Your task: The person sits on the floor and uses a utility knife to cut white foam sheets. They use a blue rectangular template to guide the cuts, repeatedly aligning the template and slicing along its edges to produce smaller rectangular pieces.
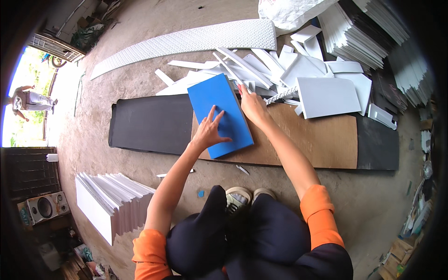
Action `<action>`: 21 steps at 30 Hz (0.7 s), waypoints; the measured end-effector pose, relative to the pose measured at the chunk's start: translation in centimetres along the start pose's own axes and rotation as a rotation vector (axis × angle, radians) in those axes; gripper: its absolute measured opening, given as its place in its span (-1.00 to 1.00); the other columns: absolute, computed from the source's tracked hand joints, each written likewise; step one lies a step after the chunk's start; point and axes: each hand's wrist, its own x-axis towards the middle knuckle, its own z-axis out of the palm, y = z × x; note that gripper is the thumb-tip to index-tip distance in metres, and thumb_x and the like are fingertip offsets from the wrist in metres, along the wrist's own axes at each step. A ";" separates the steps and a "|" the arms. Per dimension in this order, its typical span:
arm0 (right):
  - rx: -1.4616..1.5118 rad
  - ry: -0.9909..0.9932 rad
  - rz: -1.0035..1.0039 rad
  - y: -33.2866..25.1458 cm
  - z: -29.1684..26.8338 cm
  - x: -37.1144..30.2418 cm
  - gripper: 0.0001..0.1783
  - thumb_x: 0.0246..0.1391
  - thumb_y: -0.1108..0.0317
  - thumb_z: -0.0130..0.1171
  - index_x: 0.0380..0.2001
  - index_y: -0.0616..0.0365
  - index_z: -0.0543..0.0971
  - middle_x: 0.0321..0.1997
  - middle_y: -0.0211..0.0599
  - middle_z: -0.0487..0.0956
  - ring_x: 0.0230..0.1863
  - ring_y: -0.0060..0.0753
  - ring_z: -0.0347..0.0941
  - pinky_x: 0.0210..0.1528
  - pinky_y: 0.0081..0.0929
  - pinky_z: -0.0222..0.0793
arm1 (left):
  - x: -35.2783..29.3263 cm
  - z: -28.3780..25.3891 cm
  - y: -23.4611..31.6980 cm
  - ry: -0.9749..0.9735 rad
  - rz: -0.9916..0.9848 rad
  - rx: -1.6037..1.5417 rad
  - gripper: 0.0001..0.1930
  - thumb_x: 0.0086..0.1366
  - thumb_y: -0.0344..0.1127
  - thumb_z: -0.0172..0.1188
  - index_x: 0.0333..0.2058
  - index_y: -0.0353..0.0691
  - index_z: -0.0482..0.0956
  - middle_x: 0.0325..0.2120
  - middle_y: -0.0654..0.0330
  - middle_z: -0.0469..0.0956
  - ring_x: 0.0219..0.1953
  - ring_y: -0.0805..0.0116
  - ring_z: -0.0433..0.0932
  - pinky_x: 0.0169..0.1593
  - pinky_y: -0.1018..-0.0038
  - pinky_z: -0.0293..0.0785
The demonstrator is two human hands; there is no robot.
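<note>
My left hand (211, 130) lies with its fingers spread on the face of a blue rectangular foam board (212, 100). The board rests at a slant on a brown wooden panel (317, 140) and a long black sheet (149, 122). At the board's upper right edge my right hand (253, 106) is closed round a red-handled knife (240, 88); most of the tool is hidden by the fingers. White foam offcuts (252, 67) lie heaped just beyond both hands. To the right of my right hand is a light grey foam board (328, 97).
A long white textured sheet (186, 42) lies behind the offcuts. Stacks of white sheets stand at the far right (350, 39) and near left (114, 203). A white sack (294, 11) sits at the back. A person (32, 100) is by the doorway; a speaker (46, 207) stands lower left.
</note>
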 end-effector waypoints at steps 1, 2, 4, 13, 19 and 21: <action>-0.004 0.039 -0.017 0.1 0.7 1.4 -0.60 0.06 0.36 -0.17 0.01 0.17 0.22 -0.58 0.11 0.49 -0.44 0.11 0.47 -0.42 -0.08 0.40 | 0.2 -0.2 0.5 -0.038 -0.016 0.012 0.08 -0.38 0.14 0.38 0.14 -0.18 0.09 0.14 -0.28 -0.09 -0.18 -0.18 0.34 0.00 0.17 0.27; -0.013 0.029 -0.001 0.5 1.2 2.6 -0.59 0.06 0.36 -0.17 0.02 0.17 0.22 -0.57 0.11 0.50 -0.43 0.11 0.47 -0.41 -0.08 0.40 | 0.5 -0.1 1.3 -0.076 -0.030 0.024 0.10 -0.40 0.13 0.39 0.15 -0.16 0.07 0.15 -0.27 -0.12 -0.17 -0.21 0.33 0.00 0.16 0.27; -0.025 -0.007 0.012 0.1 2.2 4.1 -0.58 0.07 0.35 -0.17 0.03 0.18 0.22 -0.56 0.12 0.50 -0.43 0.11 0.48 -0.39 -0.08 0.40 | 0.4 0.1 1.4 -0.120 -0.058 0.008 0.20 -0.46 0.13 0.42 0.19 -0.08 -0.04 0.16 -0.31 -0.21 -0.23 -0.26 0.34 -0.02 0.15 0.28; -0.034 -0.056 0.014 -0.8 3.5 5.8 -0.63 0.05 0.36 -0.17 -0.03 0.21 0.27 -0.52 0.15 0.50 -0.40 0.12 0.47 -0.36 -0.08 0.40 | 1.8 -1.1 1.3 -0.234 -0.113 -0.022 0.26 -0.52 0.16 0.41 0.22 0.05 -0.12 0.17 -0.28 -0.29 -0.15 -0.24 0.34 -0.06 0.15 0.33; -0.082 -0.089 0.051 -2.0 2.7 6.6 -0.72 0.02 0.39 -0.16 -0.19 0.28 0.34 -0.45 0.18 0.50 -0.33 0.11 0.47 -0.29 -0.07 0.40 | 2.0 -0.9 1.6 -0.191 -0.080 0.044 0.28 -0.63 0.17 0.43 0.20 0.27 -0.08 0.17 -0.27 -0.26 -0.25 -0.09 0.39 -0.23 0.21 0.44; -0.079 -0.121 0.071 -2.2 2.3 5.8 -0.74 0.02 0.39 -0.16 -0.23 0.29 0.36 -0.43 0.19 0.50 -0.30 0.11 0.46 -0.26 -0.08 0.39 | 2.1 -1.0 1.8 -0.233 -0.117 0.047 0.26 -0.60 0.18 0.42 0.20 0.30 -0.09 0.19 -0.22 -0.29 -0.15 -0.15 0.35 -0.18 0.16 0.42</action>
